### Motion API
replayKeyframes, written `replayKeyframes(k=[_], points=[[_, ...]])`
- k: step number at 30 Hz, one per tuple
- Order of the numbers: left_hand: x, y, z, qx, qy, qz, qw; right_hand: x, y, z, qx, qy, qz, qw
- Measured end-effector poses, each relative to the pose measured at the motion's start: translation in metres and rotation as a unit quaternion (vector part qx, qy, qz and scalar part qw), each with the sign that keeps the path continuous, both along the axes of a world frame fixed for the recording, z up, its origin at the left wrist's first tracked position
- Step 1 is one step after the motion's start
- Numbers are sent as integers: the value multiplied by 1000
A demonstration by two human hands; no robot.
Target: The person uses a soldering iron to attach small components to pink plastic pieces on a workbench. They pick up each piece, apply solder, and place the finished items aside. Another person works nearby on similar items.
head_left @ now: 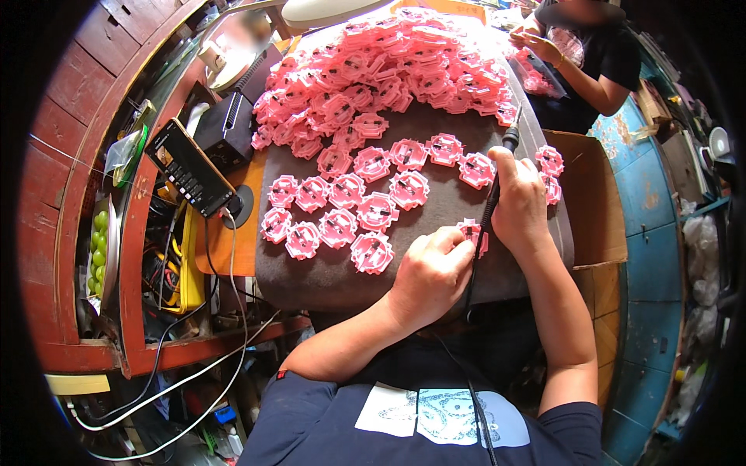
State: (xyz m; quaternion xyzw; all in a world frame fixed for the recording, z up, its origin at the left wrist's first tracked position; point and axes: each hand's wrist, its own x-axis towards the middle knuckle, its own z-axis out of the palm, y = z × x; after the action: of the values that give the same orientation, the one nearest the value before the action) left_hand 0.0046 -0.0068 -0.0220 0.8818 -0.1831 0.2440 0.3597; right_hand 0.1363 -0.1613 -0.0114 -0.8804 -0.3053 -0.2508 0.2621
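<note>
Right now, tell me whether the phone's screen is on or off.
On: the phone displays a small picture and pale marks against a dark background.

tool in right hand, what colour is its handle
The handle is black, best seen in head view.

A small pink piece (473, 235), with toothed edges, sits in the fingers of the left hand (432, 273), near the table's (443, 200) near edge and right of its middle; the hand partly covers it. The soldering iron (510, 140) is in the right hand (520, 200), over the table's right part: a slim black handle, slanted, its bare metal tip pointing toward the far edge, clear of the held piece. Similar pieces, pink with dark parts across their middles, lie spread (339, 227) from the left edge toward the middle, mostly flat and apart. Many more form a heaped, overlapping pile (373, 70) along the far edge. Two others (550, 160) lie at the right edge.
</note>
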Motion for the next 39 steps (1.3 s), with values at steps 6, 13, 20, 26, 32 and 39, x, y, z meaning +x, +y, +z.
replayKeyframes(k=[6, 13, 20, 26, 32, 39], points=[[-1, 0, 1, 0, 4, 1, 1000, 2, 0, -2, 7, -7, -3, 1000], [0, -1, 1, -8, 23, 0, 1000, 2, -18, 5, 63, -9, 20, 998], [15, -14, 0, 0, 19, -22, 1000, -6, -16, 9, 134, 71, 52, 987], [31, -24, -5, -76, 23, -58, 995, -16, -7, 12, 189, 158, 84, 966], [9, -3, 1, -92, -35, 53, 994, -37, -16, 13, 167, 117, 129, 970], [-4, 1, 4, -89, 33, -1, 996, -85, -16, 10, 190, 112, 200, 955]])
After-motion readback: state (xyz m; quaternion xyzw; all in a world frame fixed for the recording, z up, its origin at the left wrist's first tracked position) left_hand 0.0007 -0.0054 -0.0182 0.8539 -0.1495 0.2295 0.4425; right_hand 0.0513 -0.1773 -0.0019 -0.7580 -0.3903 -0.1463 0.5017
